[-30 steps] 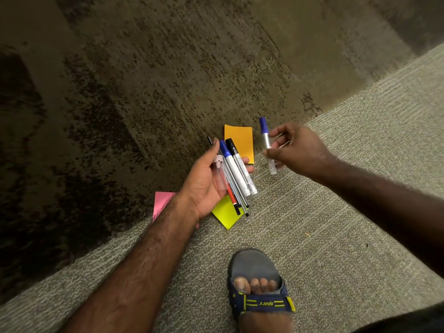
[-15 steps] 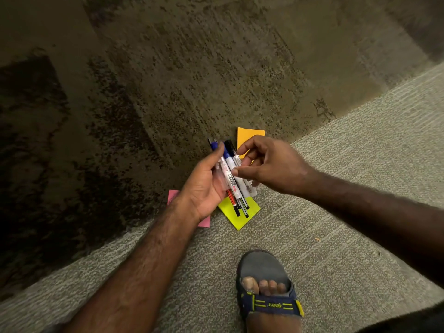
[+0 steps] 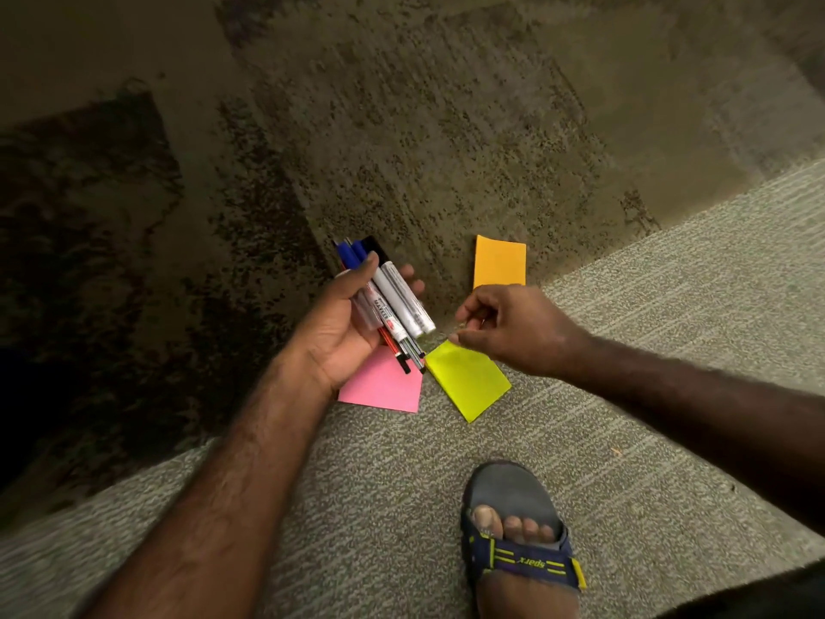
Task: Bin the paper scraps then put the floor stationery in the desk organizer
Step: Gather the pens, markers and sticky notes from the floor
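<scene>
My left hand (image 3: 343, 326) holds a bundle of markers and pens (image 3: 393, 301), blue and black caps pointing away from me, thumb pressed over them. My right hand (image 3: 513, 330) hovers just right of the bundle, fingers curled and pinched loosely, nothing in it, its fingertips above the top corner of a yellow sticky note pad (image 3: 468, 379). A pink sticky note pad (image 3: 384, 386) lies on the carpet partly under my left hand. An orange sticky note pad (image 3: 499, 261) lies beyond my right hand. No bin or desk organizer is in sight.
The floor is carpet: dark mottled tiles (image 3: 402, 127) at the far side, lighter grey tiles (image 3: 625, 395) near me. My foot in a blue and yellow sandal (image 3: 520, 542) stands at the bottom, close to the yellow pad.
My right hand put the blue-capped marker into the bundle in my left hand, then let go and drew back to the right. The three sticky pads now show more fully.
</scene>
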Demonstrator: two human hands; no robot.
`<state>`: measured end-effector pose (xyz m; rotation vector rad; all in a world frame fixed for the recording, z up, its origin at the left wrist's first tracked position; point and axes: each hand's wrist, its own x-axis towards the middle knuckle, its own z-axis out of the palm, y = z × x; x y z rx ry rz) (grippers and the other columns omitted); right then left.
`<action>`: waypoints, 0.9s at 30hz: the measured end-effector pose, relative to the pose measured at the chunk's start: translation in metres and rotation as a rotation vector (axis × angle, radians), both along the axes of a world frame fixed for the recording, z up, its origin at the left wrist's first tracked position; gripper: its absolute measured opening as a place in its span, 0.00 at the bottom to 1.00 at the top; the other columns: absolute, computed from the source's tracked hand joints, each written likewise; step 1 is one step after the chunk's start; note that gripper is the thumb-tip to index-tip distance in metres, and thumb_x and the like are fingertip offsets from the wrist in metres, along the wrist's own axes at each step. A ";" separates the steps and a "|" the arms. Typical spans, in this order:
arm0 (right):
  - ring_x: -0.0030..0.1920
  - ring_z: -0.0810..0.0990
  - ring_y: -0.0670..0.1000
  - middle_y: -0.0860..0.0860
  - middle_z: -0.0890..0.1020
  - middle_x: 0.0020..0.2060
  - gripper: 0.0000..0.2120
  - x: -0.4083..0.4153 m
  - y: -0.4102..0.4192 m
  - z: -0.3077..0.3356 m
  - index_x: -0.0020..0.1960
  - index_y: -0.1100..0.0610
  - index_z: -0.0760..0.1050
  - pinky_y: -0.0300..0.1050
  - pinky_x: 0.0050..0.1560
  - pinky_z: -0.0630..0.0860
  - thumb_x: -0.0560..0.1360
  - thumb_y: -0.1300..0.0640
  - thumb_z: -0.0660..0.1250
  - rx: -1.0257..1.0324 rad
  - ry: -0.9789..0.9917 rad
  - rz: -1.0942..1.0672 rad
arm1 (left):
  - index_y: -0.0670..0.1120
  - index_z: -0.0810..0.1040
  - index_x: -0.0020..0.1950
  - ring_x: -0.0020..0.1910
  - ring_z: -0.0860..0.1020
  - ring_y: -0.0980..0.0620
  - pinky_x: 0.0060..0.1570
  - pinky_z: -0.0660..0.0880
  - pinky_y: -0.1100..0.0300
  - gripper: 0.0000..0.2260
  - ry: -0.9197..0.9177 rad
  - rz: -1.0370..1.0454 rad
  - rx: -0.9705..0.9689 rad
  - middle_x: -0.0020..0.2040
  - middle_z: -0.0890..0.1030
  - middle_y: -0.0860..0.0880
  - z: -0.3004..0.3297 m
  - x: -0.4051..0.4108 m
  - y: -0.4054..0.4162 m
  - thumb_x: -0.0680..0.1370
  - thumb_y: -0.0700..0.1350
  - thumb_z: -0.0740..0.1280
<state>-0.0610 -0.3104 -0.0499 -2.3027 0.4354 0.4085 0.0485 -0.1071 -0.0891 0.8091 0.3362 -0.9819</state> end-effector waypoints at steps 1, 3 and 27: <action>0.35 0.80 0.41 0.46 0.85 0.37 0.08 0.001 0.006 -0.002 0.48 0.51 0.83 0.40 0.39 0.77 0.73 0.54 0.80 -0.014 0.005 0.031 | 0.44 0.77 0.61 0.54 0.87 0.45 0.55 0.84 0.48 0.11 -0.003 0.012 0.005 0.56 0.85 0.43 0.000 0.003 0.006 0.85 0.48 0.61; 0.39 0.82 0.43 0.45 0.84 0.39 0.10 0.004 0.020 -0.004 0.49 0.51 0.83 0.42 0.41 0.79 0.71 0.52 0.81 -0.039 0.001 0.092 | 0.44 0.79 0.58 0.56 0.86 0.45 0.57 0.83 0.47 0.11 -0.020 0.037 0.009 0.56 0.85 0.44 0.000 0.009 0.016 0.85 0.49 0.62; 0.53 0.82 0.53 0.48 0.85 0.53 0.29 0.027 0.075 -0.030 0.61 0.47 0.78 0.48 0.52 0.79 0.64 0.41 0.82 -0.340 0.003 0.355 | 0.42 0.80 0.60 0.60 0.85 0.43 0.59 0.82 0.46 0.14 -0.019 0.136 0.019 0.58 0.86 0.43 -0.003 0.021 0.062 0.82 0.50 0.66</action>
